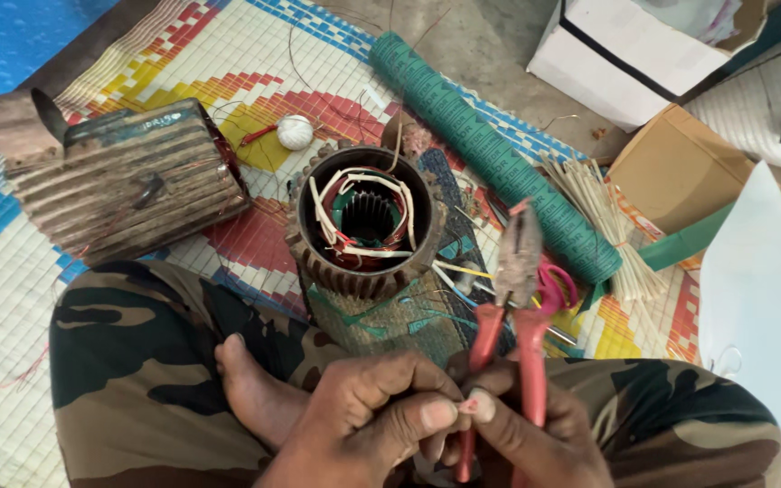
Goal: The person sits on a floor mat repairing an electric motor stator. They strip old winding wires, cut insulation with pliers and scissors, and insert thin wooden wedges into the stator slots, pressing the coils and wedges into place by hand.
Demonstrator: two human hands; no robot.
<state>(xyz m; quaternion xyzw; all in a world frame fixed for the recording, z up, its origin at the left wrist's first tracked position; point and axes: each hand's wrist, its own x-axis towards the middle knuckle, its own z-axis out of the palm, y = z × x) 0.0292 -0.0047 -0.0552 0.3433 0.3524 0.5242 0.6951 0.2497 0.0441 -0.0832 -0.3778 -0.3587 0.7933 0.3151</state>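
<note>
Gripping red pliers (510, 307) in right hand (535, 434), pinching something tiny with left hand (368, 416), near stator (365, 221), risking nipped fingertips (436, 414) if slipping.

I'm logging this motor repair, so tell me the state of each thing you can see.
Red-handled pliers: held in right hand, jaws closed.
Left hand: pinched against right fingertips.
Round finned metal motor stator: upright, open-topped, windings exposed.
Ribbed rusty motor casing: lying on side.
Green roll: rolled up.

The motor stator (368, 226) stands between the finned casing (133, 181) at left and pliers (512, 307) at right.
</note>
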